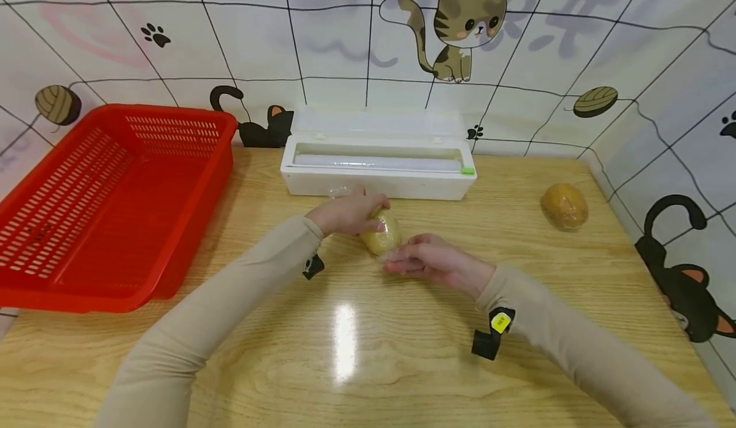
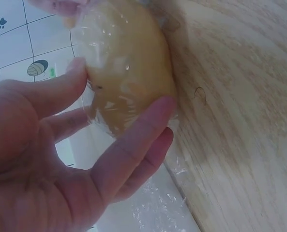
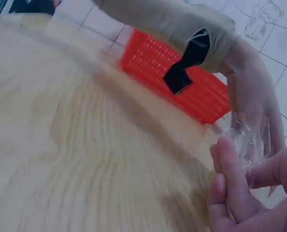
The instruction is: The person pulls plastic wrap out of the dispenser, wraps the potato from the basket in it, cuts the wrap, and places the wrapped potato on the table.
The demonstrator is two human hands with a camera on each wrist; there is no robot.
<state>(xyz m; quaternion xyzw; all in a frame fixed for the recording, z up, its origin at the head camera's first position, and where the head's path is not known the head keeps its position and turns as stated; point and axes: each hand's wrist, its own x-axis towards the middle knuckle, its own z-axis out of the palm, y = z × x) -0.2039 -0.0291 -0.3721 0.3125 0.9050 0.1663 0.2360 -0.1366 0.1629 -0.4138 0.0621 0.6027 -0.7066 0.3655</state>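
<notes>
A yellowish potato [image 1: 381,233], covered in clear plastic film, is at the middle of the table. My left hand [image 1: 352,213] holds it from the left, with thumb and fingers around it in the left wrist view, where the potato [image 2: 128,67] shows glossy wrinkles of film. At its near right side, my right hand [image 1: 439,263] pinches a gathered end of the film. In the right wrist view the crinkled film [image 3: 245,145] sticks up by the right hand's fingertips. Another film-wrapped, browner round item [image 1: 565,206] lies at the right.
Behind the hands stands a white cling film dispenser [image 1: 379,185] with its lid raised and a roll inside. A green slider [image 1: 468,170] sits at its right end. The red plastic basket [image 1: 195,223] occupies the left side. Cat-patterned wall covering borders the wooden table [image 1: 276,364].
</notes>
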